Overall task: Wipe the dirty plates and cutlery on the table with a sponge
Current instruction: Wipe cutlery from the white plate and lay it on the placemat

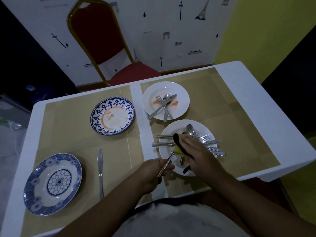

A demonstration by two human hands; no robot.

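My right hand (196,151) presses a yellow and black sponge (177,144) onto the head of a piece of cutlery (165,165) that my left hand (152,173) grips by the handle. Both hover over the near white plate (172,168), which holds several forks and spoons (210,144). A second white plate (183,100), stained orange, carries a fork and two spoons (164,105). A blue-patterned plate (97,115) with orange smears sits at centre. Another blue-patterned plate (34,185) lies near left, beside a lone knife (100,168).
The white table (248,93) is covered with brown paper mats (68,134). A red chair with a gold frame (95,36) stands behind the far edge. The table's right edge drops off near the yellow wall.
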